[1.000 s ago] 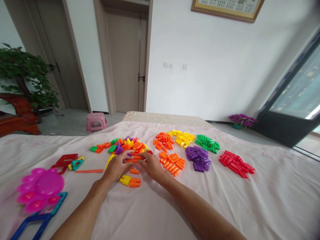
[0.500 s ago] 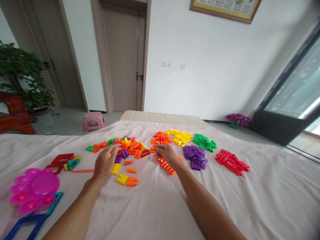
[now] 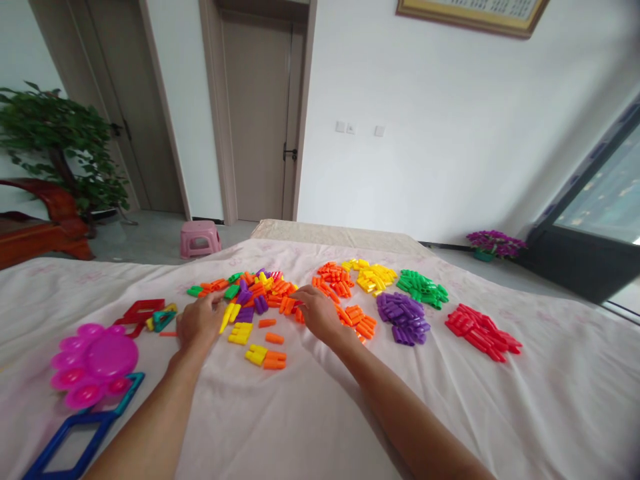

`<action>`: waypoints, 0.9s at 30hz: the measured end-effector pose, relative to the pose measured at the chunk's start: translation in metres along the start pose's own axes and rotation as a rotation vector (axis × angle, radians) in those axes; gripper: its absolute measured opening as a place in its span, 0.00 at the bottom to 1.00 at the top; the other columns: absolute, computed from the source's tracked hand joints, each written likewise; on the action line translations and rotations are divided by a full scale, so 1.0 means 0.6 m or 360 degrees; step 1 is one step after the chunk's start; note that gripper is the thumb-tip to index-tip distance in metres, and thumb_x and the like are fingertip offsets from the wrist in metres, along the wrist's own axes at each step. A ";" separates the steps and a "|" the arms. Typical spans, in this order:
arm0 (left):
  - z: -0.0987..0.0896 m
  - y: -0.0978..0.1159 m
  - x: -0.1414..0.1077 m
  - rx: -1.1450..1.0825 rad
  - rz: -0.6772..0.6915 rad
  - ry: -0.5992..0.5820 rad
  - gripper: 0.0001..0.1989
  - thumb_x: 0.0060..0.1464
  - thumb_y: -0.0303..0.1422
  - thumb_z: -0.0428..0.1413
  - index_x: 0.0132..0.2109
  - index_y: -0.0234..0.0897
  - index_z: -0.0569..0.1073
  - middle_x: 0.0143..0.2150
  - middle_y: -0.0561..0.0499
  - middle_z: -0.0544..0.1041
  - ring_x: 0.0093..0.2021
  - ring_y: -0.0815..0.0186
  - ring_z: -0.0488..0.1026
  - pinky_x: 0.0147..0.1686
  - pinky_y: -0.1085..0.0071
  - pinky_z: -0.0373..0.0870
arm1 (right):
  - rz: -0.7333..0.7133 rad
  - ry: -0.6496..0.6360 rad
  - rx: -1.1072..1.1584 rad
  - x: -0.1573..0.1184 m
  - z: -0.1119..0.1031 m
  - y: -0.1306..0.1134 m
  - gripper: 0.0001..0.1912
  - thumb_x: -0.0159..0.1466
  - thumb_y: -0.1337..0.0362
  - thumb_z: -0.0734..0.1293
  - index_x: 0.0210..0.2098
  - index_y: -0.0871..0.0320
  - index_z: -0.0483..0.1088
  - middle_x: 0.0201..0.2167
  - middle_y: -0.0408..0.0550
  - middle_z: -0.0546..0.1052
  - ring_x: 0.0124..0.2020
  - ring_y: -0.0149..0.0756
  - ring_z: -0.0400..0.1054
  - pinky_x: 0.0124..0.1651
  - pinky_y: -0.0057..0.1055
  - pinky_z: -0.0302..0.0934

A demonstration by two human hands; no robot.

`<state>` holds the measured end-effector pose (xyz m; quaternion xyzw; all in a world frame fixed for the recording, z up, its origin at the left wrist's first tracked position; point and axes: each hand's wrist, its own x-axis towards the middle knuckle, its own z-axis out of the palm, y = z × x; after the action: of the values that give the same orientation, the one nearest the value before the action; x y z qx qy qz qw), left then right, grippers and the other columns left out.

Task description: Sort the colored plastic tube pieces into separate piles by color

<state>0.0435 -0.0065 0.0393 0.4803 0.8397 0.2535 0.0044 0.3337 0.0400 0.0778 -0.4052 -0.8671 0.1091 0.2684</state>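
Note:
Mixed orange, purple, yellow and green pieces lie in a loose pile in the middle of the cloth. At the pile's left edge is my left hand, fingers curled beside yellow pieces; whatever they grip is hidden. My right hand reaches over orange pieces at the pile's right side, its fingertips bent down and partly hidden. Sorted heaps lie to the right: orange, yellow, green, purple and red. Yellow and orange pieces sit nearer me.
A pink flower-shaped tray lies at the left, with a blue frame in front and red frames behind it. Beyond the table stand a pink stool, a plant and purple flowers.
The view has shifted slightly. My right hand has moved left and down toward the mixed pile, and more orange pieces show beside the orange heap. My left hand has lowered beside the yellow pieces.

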 end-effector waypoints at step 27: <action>0.007 -0.010 0.010 -0.0053 -0.0023 -0.0102 0.23 0.60 0.42 0.49 0.57 0.44 0.77 0.51 0.42 0.81 0.49 0.47 0.76 0.42 0.58 0.69 | 0.0862 0.0084 0.0886 -0.109 -0.129 0.143 0.11 0.59 0.63 0.67 0.37 0.62 0.78 0.23 0.44 0.77 0.24 0.29 0.69 0.26 0.22 0.59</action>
<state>0.0364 -0.0022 0.0342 0.4819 0.8383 0.2519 0.0412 0.4664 0.0437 0.0827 -0.5337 -0.6587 0.3967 0.3519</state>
